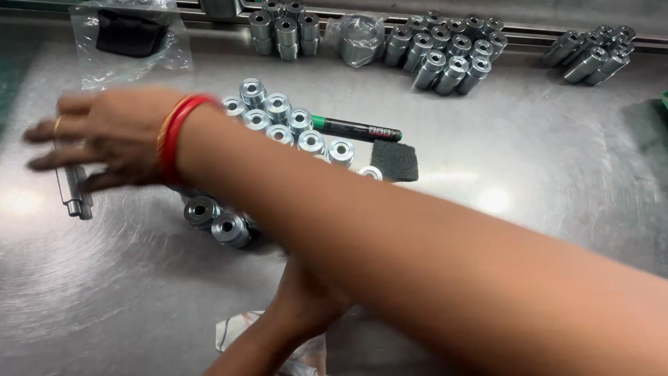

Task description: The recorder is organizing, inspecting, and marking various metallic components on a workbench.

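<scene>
The right hand (97, 136) reaches far across the body to the left side of the table (543, 181), with the fingers spread flat and holding nothing, and red bangles (174, 132) sit on its wrist. Directly under the fingertips lie two short metal pins (75, 193), side by side; their long axis runs away from the person, slightly tilted, and the hand hovers over their far ends, perhaps touching them, but the blur hides this. The left hand is hidden below the right forearm; only its wrist and forearm (278, 320) show near the lower edge, beside a crumpled plastic bag (236, 331), so I cannot tell if it is open or closed. The right hand is clearly the nearer one to the pins. Just right of the wrist stands a cluster of shiny metal bushings (285, 125), then a green-capped marker (355, 129) and a dark foam pad (394, 161). Along the far edge are more groups of bushings (449, 52) and a clear bag with a black item (132, 35).
</scene>
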